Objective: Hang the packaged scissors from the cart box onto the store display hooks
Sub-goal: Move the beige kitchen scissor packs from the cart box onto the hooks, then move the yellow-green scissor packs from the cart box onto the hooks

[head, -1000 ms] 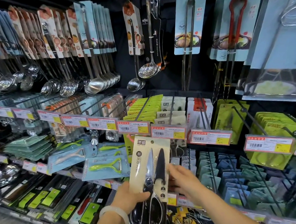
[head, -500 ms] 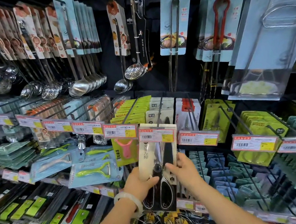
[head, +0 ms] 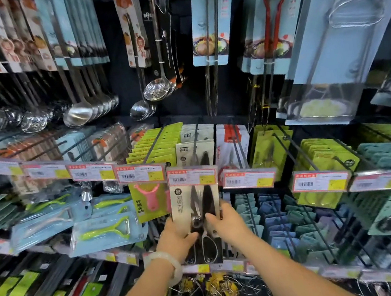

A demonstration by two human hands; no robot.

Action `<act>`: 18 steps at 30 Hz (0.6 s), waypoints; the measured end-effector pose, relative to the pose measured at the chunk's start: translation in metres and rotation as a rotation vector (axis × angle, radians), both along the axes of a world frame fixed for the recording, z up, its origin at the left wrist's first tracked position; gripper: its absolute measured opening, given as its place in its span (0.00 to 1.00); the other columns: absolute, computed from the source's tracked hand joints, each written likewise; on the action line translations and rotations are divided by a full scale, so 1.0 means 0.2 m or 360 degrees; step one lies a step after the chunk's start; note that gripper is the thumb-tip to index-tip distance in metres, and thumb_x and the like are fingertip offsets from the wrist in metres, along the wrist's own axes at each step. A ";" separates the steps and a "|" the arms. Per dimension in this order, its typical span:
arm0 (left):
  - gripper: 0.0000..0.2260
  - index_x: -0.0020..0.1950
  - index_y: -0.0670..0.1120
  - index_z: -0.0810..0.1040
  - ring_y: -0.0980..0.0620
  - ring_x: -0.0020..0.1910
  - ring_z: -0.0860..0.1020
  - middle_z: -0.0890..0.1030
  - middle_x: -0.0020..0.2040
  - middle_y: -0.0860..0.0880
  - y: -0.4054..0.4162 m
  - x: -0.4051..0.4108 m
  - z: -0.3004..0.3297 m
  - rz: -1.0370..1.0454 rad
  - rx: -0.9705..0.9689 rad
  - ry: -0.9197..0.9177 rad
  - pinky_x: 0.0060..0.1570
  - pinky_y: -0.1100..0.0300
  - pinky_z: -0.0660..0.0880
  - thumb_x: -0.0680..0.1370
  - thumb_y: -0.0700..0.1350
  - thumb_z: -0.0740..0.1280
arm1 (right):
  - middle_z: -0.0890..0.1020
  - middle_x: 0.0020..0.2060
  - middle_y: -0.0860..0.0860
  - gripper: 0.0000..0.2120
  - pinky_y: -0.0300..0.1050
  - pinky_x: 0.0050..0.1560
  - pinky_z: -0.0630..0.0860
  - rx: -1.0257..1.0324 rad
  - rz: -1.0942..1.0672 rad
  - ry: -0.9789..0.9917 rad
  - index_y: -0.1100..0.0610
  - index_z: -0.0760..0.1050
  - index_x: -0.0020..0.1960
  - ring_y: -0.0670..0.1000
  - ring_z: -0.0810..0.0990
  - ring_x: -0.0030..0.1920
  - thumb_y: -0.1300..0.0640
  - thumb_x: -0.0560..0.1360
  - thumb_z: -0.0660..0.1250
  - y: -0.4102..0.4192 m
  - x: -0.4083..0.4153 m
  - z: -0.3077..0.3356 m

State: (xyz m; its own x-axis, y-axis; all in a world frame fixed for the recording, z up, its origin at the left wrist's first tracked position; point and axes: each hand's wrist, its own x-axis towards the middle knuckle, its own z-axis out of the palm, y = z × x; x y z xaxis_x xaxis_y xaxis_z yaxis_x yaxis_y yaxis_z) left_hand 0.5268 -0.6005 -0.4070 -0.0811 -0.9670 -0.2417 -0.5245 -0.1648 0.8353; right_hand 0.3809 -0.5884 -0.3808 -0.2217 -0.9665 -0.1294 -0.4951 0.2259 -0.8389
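Packaged scissors [head: 198,214] held upright before the display hook [head: 194,136], the card's top edge hidden behind a red-and-yellow price tag [head: 192,177]. The card bears a dark round mark and vertical Chinese characters, partly legible as 厨房强力. Left hand [head: 177,235] grips the card's left edge, thumb across the scissor pivot; right hand [head: 226,222] grips the right edge, fingers [head: 220,209] curled round it. The blades rise above both thumbs; the handles hang below the palms. Left of the fingers, a green peeler card [head: 149,202] reads 特惠装.
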 end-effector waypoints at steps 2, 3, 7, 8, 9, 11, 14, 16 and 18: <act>0.37 0.75 0.47 0.58 0.44 0.68 0.71 0.71 0.70 0.45 0.01 -0.02 -0.02 -0.0010 0.0061 -0.0046 0.67 0.49 0.69 0.71 0.53 0.71 | 0.78 0.59 0.57 0.23 0.46 0.57 0.73 0.0091 0.0022 0.0079 0.59 0.61 0.70 0.56 0.77 0.59 0.52 0.79 0.61 0.01 -0.01 -0.02; 0.39 0.77 0.46 0.53 0.44 0.71 0.66 0.65 0.74 0.44 0.03 -0.03 0.00 -0.0018 0.0097 -0.0126 0.69 0.50 0.66 0.73 0.53 0.70 | 0.76 0.62 0.58 0.26 0.45 0.57 0.72 0.0141 0.0041 0.0127 0.59 0.57 0.73 0.57 0.75 0.61 0.51 0.79 0.60 0.02 -0.02 -0.02; 0.40 0.78 0.44 0.46 0.43 0.73 0.62 0.58 0.76 0.42 0.11 -0.09 0.04 -0.0098 0.0047 -0.0555 0.69 0.51 0.66 0.76 0.53 0.67 | 0.66 0.71 0.57 0.31 0.47 0.65 0.67 0.0315 0.0120 0.0283 0.60 0.52 0.75 0.58 0.68 0.69 0.51 0.79 0.61 0.09 -0.06 -0.04; 0.39 0.78 0.44 0.46 0.43 0.74 0.62 0.58 0.76 0.43 0.13 -0.11 0.05 -0.0146 0.0013 -0.0661 0.69 0.52 0.66 0.76 0.53 0.67 | 0.66 0.71 0.57 0.31 0.48 0.66 0.67 0.0338 0.0145 0.0315 0.59 0.53 0.75 0.58 0.68 0.69 0.51 0.78 0.62 0.12 -0.08 -0.04; 0.39 0.78 0.45 0.46 0.43 0.74 0.60 0.58 0.76 0.43 0.16 -0.14 0.07 -0.0198 -0.0026 -0.0766 0.70 0.52 0.65 0.76 0.54 0.66 | 0.67 0.70 0.57 0.30 0.49 0.66 0.69 0.0348 0.0159 0.0347 0.58 0.56 0.74 0.58 0.69 0.68 0.50 0.77 0.63 0.14 -0.11 -0.06; 0.38 0.78 0.45 0.45 0.43 0.76 0.55 0.54 0.77 0.43 0.22 -0.21 0.10 -0.0300 -0.0084 -0.0957 0.73 0.51 0.59 0.77 0.54 0.65 | 0.70 0.67 0.57 0.30 0.49 0.65 0.70 0.0361 0.0178 0.0407 0.58 0.59 0.72 0.58 0.70 0.68 0.49 0.75 0.65 0.21 -0.20 -0.07; 0.37 0.78 0.45 0.44 0.44 0.78 0.46 0.47 0.79 0.44 0.33 -0.39 0.16 -0.0431 -0.0210 -0.1184 0.76 0.49 0.51 0.78 0.51 0.64 | 0.67 0.69 0.56 0.30 0.49 0.67 0.68 0.0388 0.0216 0.0629 0.58 0.57 0.73 0.58 0.66 0.69 0.52 0.76 0.65 0.38 -0.37 -0.03; 0.36 0.78 0.46 0.43 0.44 0.78 0.44 0.45 0.79 0.44 0.43 -0.56 0.20 -0.0534 -0.0263 -0.1291 0.76 0.47 0.49 0.78 0.48 0.63 | 0.66 0.70 0.57 0.30 0.50 0.68 0.65 0.0365 0.0236 0.0831 0.58 0.58 0.73 0.58 0.64 0.70 0.51 0.76 0.65 0.53 -0.51 0.00; 0.35 0.78 0.46 0.42 0.43 0.77 0.42 0.42 0.79 0.44 0.57 -0.75 0.25 -0.0674 -0.0346 -0.1327 0.76 0.46 0.47 0.79 0.44 0.62 | 0.64 0.70 0.57 0.30 0.51 0.69 0.64 0.0344 0.0228 0.1033 0.58 0.57 0.73 0.58 0.62 0.71 0.52 0.76 0.65 0.69 -0.67 0.02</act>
